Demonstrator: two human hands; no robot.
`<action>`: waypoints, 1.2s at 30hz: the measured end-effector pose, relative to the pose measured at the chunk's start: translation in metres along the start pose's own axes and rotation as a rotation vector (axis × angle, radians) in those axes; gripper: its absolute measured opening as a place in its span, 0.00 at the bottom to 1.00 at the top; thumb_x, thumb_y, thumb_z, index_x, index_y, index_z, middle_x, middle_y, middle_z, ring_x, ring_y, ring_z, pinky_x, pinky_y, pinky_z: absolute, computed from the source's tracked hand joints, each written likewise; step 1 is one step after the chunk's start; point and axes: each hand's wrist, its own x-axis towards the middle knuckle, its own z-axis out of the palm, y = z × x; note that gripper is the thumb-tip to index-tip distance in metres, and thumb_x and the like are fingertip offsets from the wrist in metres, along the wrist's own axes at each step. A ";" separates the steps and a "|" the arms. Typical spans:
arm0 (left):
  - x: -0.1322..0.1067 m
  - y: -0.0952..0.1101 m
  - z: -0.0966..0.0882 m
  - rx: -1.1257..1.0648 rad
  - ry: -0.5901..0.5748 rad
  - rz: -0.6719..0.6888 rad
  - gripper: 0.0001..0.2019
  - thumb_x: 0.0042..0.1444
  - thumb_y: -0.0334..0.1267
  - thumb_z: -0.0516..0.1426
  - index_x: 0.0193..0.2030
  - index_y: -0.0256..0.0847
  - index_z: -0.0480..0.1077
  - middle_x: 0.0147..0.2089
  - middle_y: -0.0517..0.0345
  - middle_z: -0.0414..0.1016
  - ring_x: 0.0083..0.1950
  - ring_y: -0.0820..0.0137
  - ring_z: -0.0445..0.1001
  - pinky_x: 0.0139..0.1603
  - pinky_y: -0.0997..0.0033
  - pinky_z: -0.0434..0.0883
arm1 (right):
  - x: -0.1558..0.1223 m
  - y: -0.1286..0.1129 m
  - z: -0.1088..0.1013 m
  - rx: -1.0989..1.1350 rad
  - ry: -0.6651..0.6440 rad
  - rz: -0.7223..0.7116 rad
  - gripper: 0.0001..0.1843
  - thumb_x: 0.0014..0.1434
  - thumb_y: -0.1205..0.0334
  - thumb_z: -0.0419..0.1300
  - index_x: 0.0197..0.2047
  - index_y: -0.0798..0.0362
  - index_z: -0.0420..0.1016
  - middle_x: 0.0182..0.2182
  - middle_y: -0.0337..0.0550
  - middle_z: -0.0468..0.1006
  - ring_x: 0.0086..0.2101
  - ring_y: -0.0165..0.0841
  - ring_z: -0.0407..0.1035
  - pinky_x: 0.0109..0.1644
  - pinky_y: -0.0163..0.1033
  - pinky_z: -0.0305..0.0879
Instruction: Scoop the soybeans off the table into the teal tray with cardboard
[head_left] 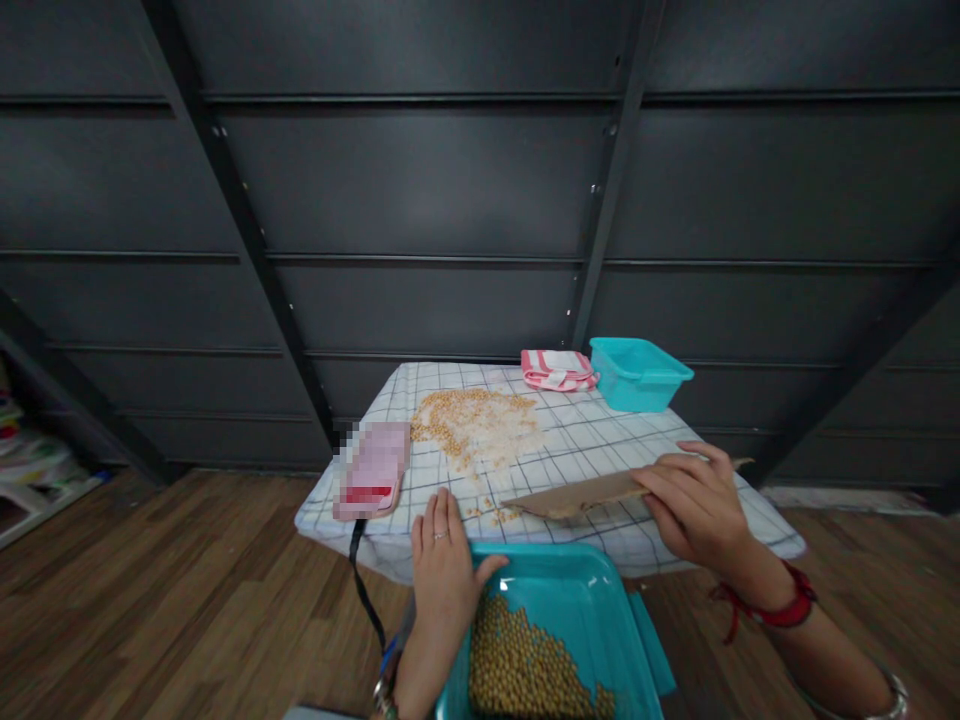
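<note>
My right hand [694, 500] grips a torn-edged strip of brown cardboard [577, 495], whose far end rests close to a few loose soybeans [491, 515] near the table's front edge. Flat on the checked cloth lies my left hand [442, 570], fingers stretched out, with the thumb over the rim of a teal plastic basin [600, 590]. Inside the basin is a heap of soybeans [525, 660], mostly toward its near left. Farther back on the cloth, yellow soybeans [450, 410] are spread out around a pale, whitish patch of fine bits [499, 430].
A pink phone [379, 460] with a black strap lies at the table's left edge. At the back right are a folded pink-and-white cloth [556, 370] and a turquoise plastic container [641, 375]. Behind the table [600, 435] rises a dark panelled wall [427, 190].
</note>
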 end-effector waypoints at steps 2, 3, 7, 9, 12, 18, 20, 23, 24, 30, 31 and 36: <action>0.000 0.000 0.000 -0.003 -0.008 0.001 0.46 0.48 0.66 0.41 0.60 0.22 0.51 0.55 0.32 0.65 0.56 0.52 0.63 0.53 0.51 0.61 | 0.001 -0.001 0.003 -0.004 0.012 0.004 0.08 0.55 0.72 0.50 0.37 0.53 0.67 0.25 0.39 0.75 0.29 0.32 0.65 0.44 0.47 0.57; -0.001 0.000 0.000 -0.005 -0.013 -0.001 0.46 0.47 0.66 0.41 0.60 0.23 0.51 0.55 0.32 0.65 0.56 0.52 0.62 0.53 0.51 0.60 | 0.002 -0.002 0.004 0.000 0.012 0.002 0.09 0.55 0.72 0.50 0.37 0.53 0.67 0.25 0.39 0.75 0.29 0.32 0.65 0.44 0.47 0.57; -0.001 0.000 -0.001 -0.004 -0.030 -0.006 0.47 0.47 0.66 0.41 0.59 0.22 0.52 0.55 0.31 0.65 0.57 0.51 0.62 0.54 0.51 0.60 | 0.005 -0.006 0.006 0.025 0.006 -0.019 0.09 0.55 0.72 0.50 0.37 0.53 0.67 0.26 0.39 0.76 0.29 0.32 0.65 0.44 0.47 0.57; -0.001 0.000 -0.001 -0.009 -0.040 -0.012 0.47 0.47 0.66 0.42 0.60 0.23 0.52 0.55 0.31 0.64 0.57 0.51 0.62 0.54 0.50 0.59 | 0.006 -0.007 0.004 0.032 0.001 -0.028 0.09 0.55 0.72 0.50 0.37 0.53 0.67 0.26 0.39 0.76 0.29 0.32 0.65 0.45 0.47 0.57; -0.001 0.000 -0.002 -0.015 -0.040 -0.010 0.47 0.46 0.67 0.42 0.59 0.23 0.52 0.55 0.31 0.65 0.57 0.51 0.62 0.54 0.51 0.59 | 0.006 -0.007 0.002 0.045 -0.012 -0.046 0.09 0.55 0.73 0.50 0.38 0.53 0.67 0.26 0.40 0.76 0.30 0.32 0.65 0.45 0.47 0.57; -0.001 -0.001 -0.001 -0.020 -0.030 -0.017 0.46 0.46 0.66 0.43 0.59 0.24 0.54 0.55 0.31 0.65 0.56 0.52 0.63 0.54 0.51 0.60 | 0.003 0.000 -0.001 0.031 -0.023 -0.052 0.10 0.54 0.74 0.51 0.38 0.54 0.67 0.26 0.40 0.75 0.30 0.32 0.65 0.45 0.47 0.57; -0.001 -0.001 -0.001 -0.024 -0.026 -0.017 0.46 0.46 0.66 0.43 0.58 0.23 0.54 0.55 0.31 0.65 0.56 0.51 0.63 0.54 0.50 0.60 | 0.002 0.001 -0.002 0.012 -0.015 -0.043 0.09 0.54 0.73 0.51 0.38 0.54 0.67 0.26 0.41 0.75 0.30 0.33 0.65 0.45 0.48 0.57; -0.001 -0.002 -0.001 -0.037 -0.030 -0.015 0.46 0.46 0.66 0.43 0.59 0.23 0.53 0.55 0.31 0.65 0.57 0.51 0.62 0.54 0.50 0.59 | 0.001 0.002 -0.003 -0.004 -0.014 -0.042 0.08 0.55 0.72 0.51 0.37 0.54 0.67 0.25 0.41 0.75 0.30 0.33 0.65 0.44 0.48 0.57; -0.002 -0.002 0.000 -0.045 -0.038 -0.018 0.46 0.46 0.66 0.43 0.59 0.23 0.53 0.55 0.31 0.64 0.57 0.51 0.62 0.54 0.50 0.59 | 0.001 0.002 -0.004 -0.004 -0.022 -0.042 0.08 0.55 0.72 0.50 0.37 0.54 0.67 0.25 0.40 0.75 0.30 0.33 0.65 0.45 0.47 0.57; -0.002 -0.003 0.002 -0.066 -0.067 -0.023 0.47 0.46 0.66 0.45 0.61 0.22 0.50 0.56 0.30 0.63 0.58 0.50 0.60 0.55 0.49 0.58 | -0.004 0.000 -0.009 0.035 -0.049 -0.018 0.10 0.54 0.72 0.50 0.37 0.52 0.67 0.27 0.39 0.76 0.30 0.32 0.66 0.47 0.47 0.56; -0.002 -0.003 0.002 -0.058 -0.064 -0.019 0.47 0.46 0.66 0.44 0.60 0.22 0.50 0.56 0.30 0.63 0.58 0.50 0.60 0.55 0.49 0.58 | -0.004 -0.001 -0.011 0.040 -0.046 -0.014 0.10 0.54 0.72 0.50 0.38 0.52 0.67 0.27 0.39 0.76 0.30 0.32 0.66 0.47 0.47 0.56; -0.001 -0.002 0.001 -0.002 -0.059 -0.023 0.47 0.46 0.67 0.43 0.60 0.24 0.52 0.56 0.32 0.64 0.57 0.52 0.61 0.55 0.50 0.58 | -0.003 0.000 -0.013 0.053 -0.029 -0.012 0.10 0.54 0.71 0.50 0.38 0.51 0.68 0.27 0.39 0.76 0.30 0.32 0.66 0.46 0.47 0.57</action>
